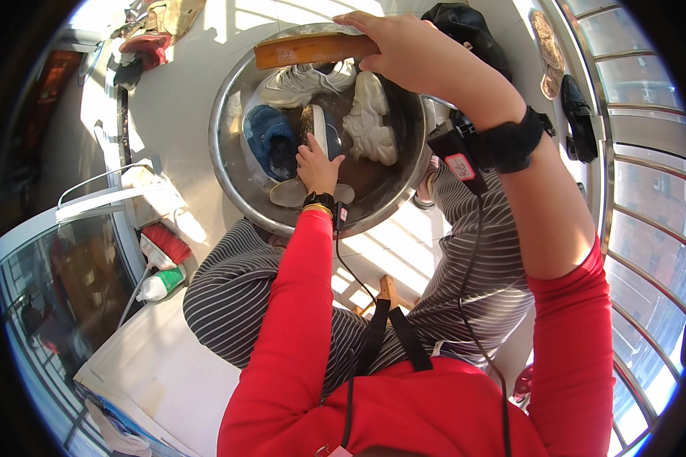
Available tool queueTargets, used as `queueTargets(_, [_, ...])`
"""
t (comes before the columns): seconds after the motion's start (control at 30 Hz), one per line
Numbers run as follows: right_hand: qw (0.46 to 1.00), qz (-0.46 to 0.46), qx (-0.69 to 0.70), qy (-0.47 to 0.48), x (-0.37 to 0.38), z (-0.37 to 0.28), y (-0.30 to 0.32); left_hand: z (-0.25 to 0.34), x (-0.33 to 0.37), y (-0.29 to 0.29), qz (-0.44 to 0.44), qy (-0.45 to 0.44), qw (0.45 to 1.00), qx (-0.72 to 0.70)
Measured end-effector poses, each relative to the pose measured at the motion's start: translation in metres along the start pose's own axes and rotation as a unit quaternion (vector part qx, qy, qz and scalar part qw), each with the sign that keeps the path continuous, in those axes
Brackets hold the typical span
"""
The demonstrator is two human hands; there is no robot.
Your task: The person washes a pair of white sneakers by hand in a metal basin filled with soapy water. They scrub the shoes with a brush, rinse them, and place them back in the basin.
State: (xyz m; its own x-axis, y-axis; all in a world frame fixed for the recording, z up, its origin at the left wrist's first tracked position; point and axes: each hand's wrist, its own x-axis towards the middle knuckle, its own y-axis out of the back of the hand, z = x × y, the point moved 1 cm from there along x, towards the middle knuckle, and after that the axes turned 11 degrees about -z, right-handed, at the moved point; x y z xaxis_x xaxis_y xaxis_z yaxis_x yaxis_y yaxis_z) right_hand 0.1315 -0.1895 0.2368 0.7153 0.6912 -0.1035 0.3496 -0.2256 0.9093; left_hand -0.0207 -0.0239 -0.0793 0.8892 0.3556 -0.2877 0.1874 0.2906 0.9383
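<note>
A wide metal basin (222, 169) stands between my knees with several wet shoes and some water in it. My left hand (318, 165) reaches into the middle of it, its fingers gripping a shoe (319, 124) with a pale sole and dark speckled side. Left of that hand lies a blue shoe (270, 141). White sneakers (293, 86) rest at the far side and a chunky white sneaker (371, 122) to the right. My right hand (385, 47), raised above the far rim, holds a long orange-brown wooden piece (312, 51), shaped like a brush back; no bristles show.
A red-bristled brush (165, 245) and a white-and-green bottle (161, 284) are at the left, beside a pale board (156, 385). Beyond the basin at right sit a black bag-like thing (469, 34) and a black shoe (578, 118), near metal railings (648, 164).
</note>
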Motion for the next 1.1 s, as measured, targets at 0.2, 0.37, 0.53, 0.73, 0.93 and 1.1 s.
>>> queueTargets(0.2, [0.995, -0.071, 0.061, -0.012, -0.004, 0.004, 0.013, 0.0, -0.005, -0.029, -0.001, -0.052, 0.998, 0.024])
queueTargets(0.37, [0.998, -0.059, 0.022, -0.012, -0.003, -0.008, 0.01, 0.0, 0.001, -0.032, 0.013, 0.032, 0.994, -0.101])
queueTargets(0.53, [0.991, -0.118, 0.059, -0.034, -0.009, 0.001, 0.017, -0.002, 0.027, -0.032, -0.083, 0.058, 0.994, -0.035])
queueTargets(0.73, [0.997, -0.062, 0.055, -0.004, -0.005, 0.004, -0.006, -0.001, 0.047, -0.028, -0.152, 0.081, 0.985, -0.004])
queueTargets(0.93, [0.995, -0.077, 0.068, 0.003, -0.002, 0.006, -0.003, -0.027, 0.043, 0.001, 0.009, 0.007, 1.0, -0.024])
queueTargets(1.1, [0.995, -0.07, 0.076, -0.001, -0.003, 0.004, -0.003, -0.095, 0.055, 0.011, 0.268, 0.22, 0.926, -0.151])
